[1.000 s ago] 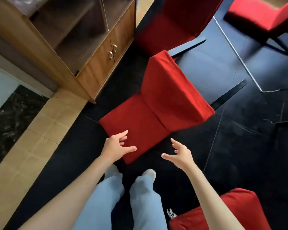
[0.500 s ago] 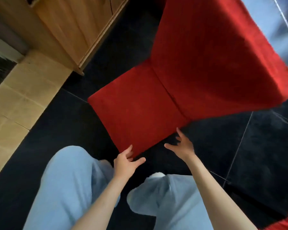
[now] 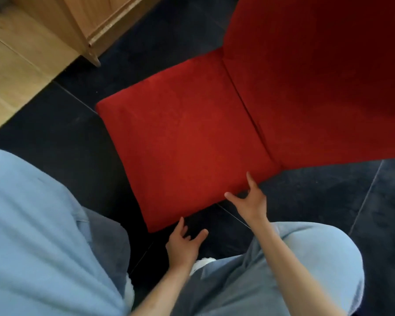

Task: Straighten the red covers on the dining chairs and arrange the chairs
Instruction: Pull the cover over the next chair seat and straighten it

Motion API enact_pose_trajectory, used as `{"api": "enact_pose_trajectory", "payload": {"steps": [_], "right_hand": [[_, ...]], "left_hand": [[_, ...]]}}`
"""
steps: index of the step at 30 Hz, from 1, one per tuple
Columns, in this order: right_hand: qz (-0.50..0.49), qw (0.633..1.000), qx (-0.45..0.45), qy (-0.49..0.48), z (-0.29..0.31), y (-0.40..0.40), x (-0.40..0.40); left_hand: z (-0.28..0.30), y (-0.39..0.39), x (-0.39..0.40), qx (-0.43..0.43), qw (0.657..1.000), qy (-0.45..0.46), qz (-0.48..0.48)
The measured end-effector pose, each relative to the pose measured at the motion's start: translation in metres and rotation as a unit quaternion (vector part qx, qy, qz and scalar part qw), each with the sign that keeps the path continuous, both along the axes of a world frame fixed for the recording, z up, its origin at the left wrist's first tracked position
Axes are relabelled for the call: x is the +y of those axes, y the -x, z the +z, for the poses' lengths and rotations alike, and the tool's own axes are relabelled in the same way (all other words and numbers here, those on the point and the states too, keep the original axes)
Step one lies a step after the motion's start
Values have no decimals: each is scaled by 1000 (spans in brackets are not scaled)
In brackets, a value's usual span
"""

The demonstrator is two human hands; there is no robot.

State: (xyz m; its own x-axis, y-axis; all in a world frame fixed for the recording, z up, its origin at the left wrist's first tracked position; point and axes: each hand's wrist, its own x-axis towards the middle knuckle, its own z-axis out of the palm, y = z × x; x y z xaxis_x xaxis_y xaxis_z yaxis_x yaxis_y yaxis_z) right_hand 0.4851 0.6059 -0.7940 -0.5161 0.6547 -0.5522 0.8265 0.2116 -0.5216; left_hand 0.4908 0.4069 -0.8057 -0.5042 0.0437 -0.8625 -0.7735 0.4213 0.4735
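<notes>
Both hands — left hand, right hand — at red cover.

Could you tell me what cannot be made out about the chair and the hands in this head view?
- Chair legs: hidden under the red seat cover.
- Backrest top: cut off by the upper and right edges.
- Right hand fingertips: at the seat's front edge; whether they grip it is unclear.
- Left hand: contact with the seat corner unclear.
- Wooden cabinet: only its base shows.

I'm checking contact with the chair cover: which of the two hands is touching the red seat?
The right hand: its fingertips rest on the red fabric seat cover's front edge. The left hand hovers open below the corner, apart.
</notes>
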Motion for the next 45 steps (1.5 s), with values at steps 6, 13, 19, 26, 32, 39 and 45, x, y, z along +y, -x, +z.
{"api": "enact_pose_trajectory", "payload": {"steps": [6, 13, 19, 26, 32, 39, 45], "right_hand": [[-72, 997, -2, -1, -22, 4, -18], [-89, 996, -1, 9, -41, 13, -59], [-199, 976, 25, 81, -57, 25, -106], [-213, 973, 41, 83, -68, 30, -130], [-223, 970, 72, 66, -75, 27, -120], [-252, 960, 105, 60, -79, 28, -104], [-274, 950, 131, 65, -85, 27, -99]], "left_hand": [[-22, -5, 2, -7, 993, 59, 102], [-35, -8, -4, 2, 964, 98, 249], [-55, 8, -43, 34, 944, 172, 280], [-78, 41, -50, 72, 985, 77, 137], [-88, 60, -51, 109, 987, 55, 105], [-92, 67, -55, 93, 991, 22, 90], [-93, 73, -57, 82, 993, 5, 86]]}}
